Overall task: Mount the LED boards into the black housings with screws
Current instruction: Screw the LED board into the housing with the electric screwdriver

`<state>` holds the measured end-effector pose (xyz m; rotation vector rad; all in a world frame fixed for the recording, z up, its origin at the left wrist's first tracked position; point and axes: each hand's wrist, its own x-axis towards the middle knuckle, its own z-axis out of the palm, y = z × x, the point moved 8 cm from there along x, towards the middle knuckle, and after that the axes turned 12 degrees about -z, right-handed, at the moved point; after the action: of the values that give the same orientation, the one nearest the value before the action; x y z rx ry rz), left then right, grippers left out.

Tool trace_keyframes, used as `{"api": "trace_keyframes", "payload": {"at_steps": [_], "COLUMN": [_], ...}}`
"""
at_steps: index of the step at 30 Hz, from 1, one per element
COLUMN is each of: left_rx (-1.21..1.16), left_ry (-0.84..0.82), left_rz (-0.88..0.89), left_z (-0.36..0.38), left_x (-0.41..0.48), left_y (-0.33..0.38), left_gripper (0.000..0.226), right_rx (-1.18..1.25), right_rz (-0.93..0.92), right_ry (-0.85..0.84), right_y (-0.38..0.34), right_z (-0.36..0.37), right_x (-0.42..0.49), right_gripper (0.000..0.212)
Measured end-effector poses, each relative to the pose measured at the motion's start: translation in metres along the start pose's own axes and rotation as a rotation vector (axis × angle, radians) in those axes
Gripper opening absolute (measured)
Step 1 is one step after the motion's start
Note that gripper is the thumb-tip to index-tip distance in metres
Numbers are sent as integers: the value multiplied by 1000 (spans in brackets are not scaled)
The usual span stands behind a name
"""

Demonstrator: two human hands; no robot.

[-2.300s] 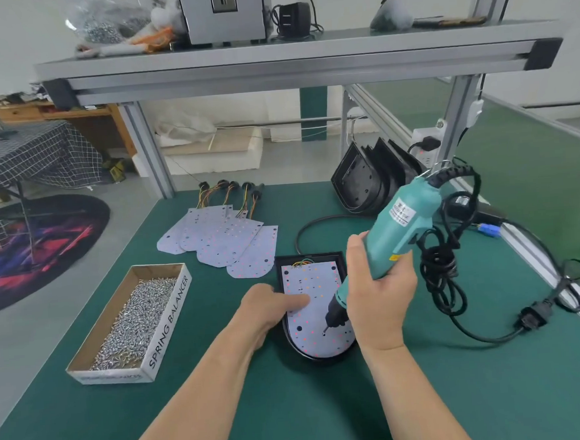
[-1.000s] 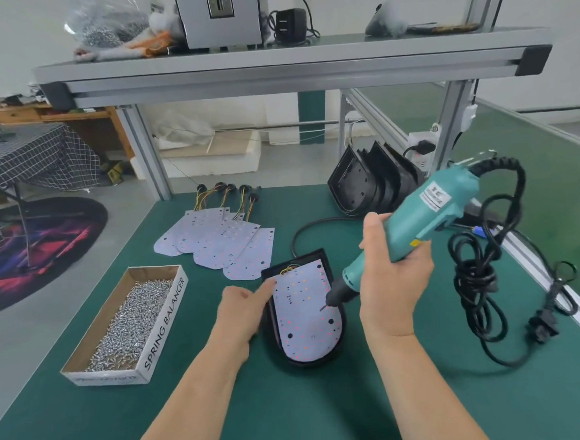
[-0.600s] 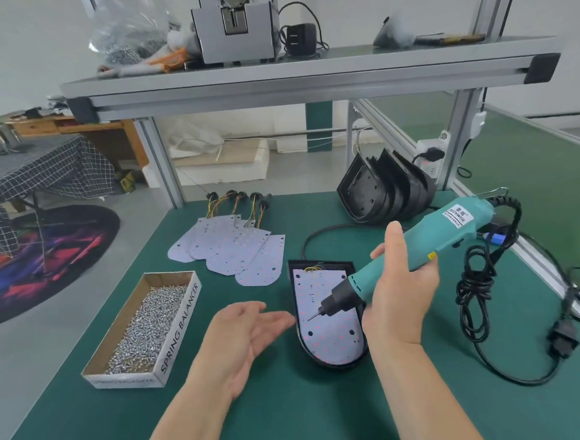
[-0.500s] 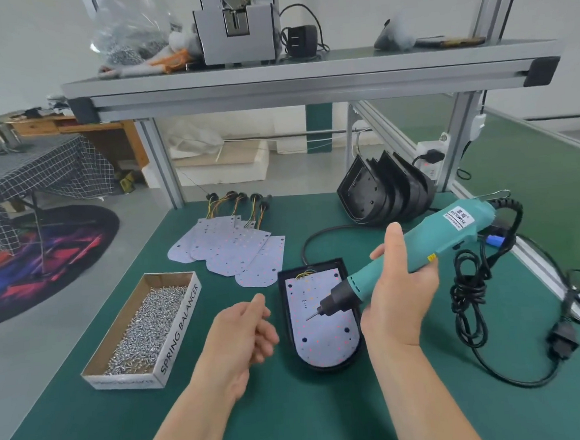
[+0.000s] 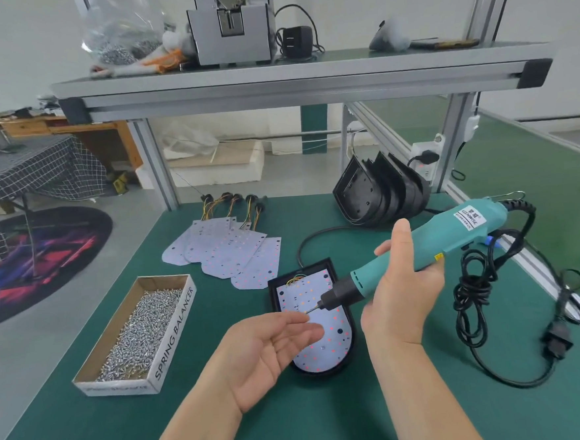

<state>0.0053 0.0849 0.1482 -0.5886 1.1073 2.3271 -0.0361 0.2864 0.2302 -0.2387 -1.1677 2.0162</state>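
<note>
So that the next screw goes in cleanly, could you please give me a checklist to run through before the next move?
1. LED board seated in black housing: ok.
2. Right hand has a grip on the screwdriver: ok.
3. Screw on the bit: cannot tell, too small.
4. Left hand steadying the housing: not ok; open, palm up, holding nothing.
5. Screws in the box: ok, plenty.

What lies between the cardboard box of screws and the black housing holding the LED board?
Head view: bare green mat, with the open left hand held palm-up over its near part.
</note>
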Motion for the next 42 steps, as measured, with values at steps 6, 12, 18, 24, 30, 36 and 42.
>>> {"api": "trace_keyframes", "payload": {"at_steps": [6,12,18,24,30,36,42], "left_rx": [-150,-259,-356,-297,-114,46,312], "left_ry": [11,39,-47,-42,56,118,120], "left_rz": [-61,-122,-128,-76,144,418,454], "left_z": [2,3,13,12,6,12,11], "left_x": [3,5,4,6,6,-1,2], "left_y": [-10,-17,-18,-15,-6,-1,13], "left_gripper": [8,24,26,21,11,9,35], "right_rx": [8,17,21,7,-3,17,22], "right_rz": [-27,-39,-56,-54,-76,-17,-29], "right_ry": [-12,-32,-24,-30,-37,36,43], "right_y": [-4,-4,-5,-2,-1,4,3], "right_z": [4,5,5,4,3,3,4], "right_x": [-2,-1,2,3,-1,2,11], "right_gripper": [32,35,33,32,30,28,25]}}
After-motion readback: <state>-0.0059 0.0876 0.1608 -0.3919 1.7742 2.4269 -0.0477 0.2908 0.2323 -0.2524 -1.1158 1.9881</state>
